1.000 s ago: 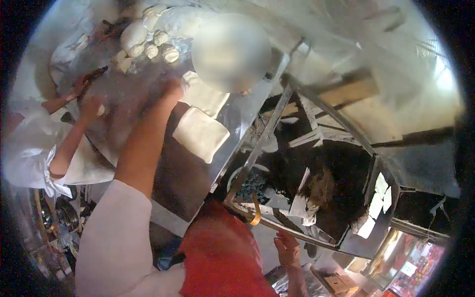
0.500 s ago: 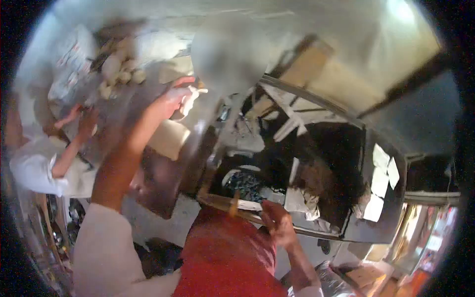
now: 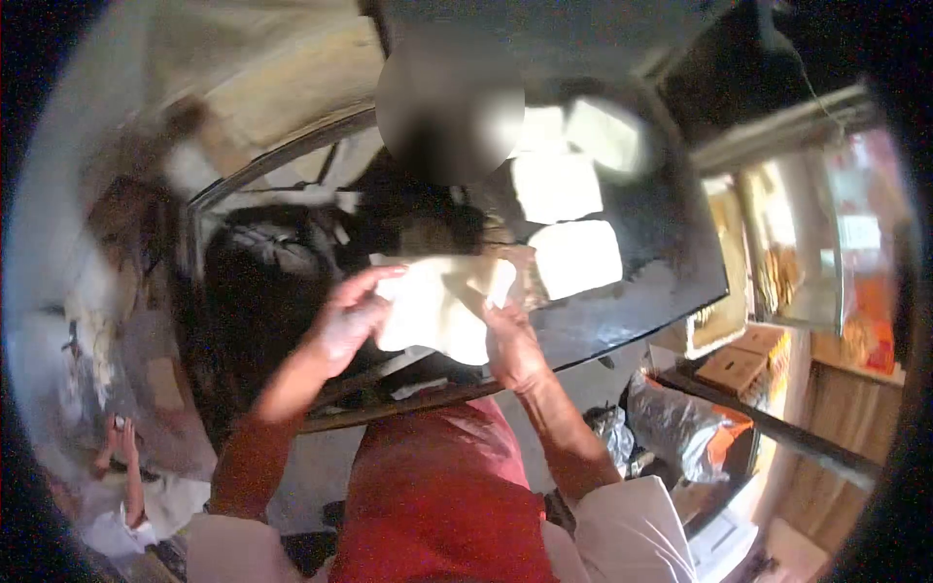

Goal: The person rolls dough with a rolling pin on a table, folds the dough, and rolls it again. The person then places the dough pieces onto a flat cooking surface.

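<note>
A thin, limp sheet of pale dough (image 3: 437, 309) hangs between my two hands over the dark stove counter (image 3: 646, 301). Its left edge is pinched by my left hand (image 3: 352, 319). My right hand (image 3: 513, 342) grips the opposite side, where a corner folds over near the fingers. Past my right hand, a flat white sheet of dough (image 3: 578, 259) lies on the dark surface. Behind it are another white sheet (image 3: 557, 188) and a tilted one (image 3: 604, 136), partly overlapping others.
At lower left, a co-worker's hands (image 3: 121, 442) are close together beside a table. A dark opening (image 3: 267, 277) is in the counter's left part. To the right stand a cardboard box (image 3: 731, 371) and a grey plastic bag (image 3: 671, 423). A blurred round patch hides the upper middle.
The view has turned right. My left hand has come from the table at left to the counter with the pale dough. My right hand has risen from the counter's front edge to grip it.
</note>
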Action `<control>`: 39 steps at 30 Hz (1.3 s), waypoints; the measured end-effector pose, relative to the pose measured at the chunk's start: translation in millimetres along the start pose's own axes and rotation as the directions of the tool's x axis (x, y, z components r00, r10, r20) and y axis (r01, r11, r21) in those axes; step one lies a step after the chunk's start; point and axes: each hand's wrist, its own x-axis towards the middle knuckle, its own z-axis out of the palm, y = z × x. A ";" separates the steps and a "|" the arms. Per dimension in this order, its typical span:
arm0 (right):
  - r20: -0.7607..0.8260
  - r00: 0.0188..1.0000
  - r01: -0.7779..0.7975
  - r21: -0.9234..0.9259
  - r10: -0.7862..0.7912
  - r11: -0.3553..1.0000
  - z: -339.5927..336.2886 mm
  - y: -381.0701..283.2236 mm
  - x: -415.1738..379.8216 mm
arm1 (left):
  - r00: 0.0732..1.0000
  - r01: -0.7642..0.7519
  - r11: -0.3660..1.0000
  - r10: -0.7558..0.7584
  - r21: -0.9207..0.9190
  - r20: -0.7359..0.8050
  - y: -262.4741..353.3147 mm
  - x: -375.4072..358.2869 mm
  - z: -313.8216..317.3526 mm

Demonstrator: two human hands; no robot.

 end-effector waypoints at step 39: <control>0.277 0.896 0.061 -0.850 -0.346 -0.523 -248.7 -266.1 271.2 | 0.843 -0.474 0.065 0.323 0.878 0.431 -32.0 264.2 151.0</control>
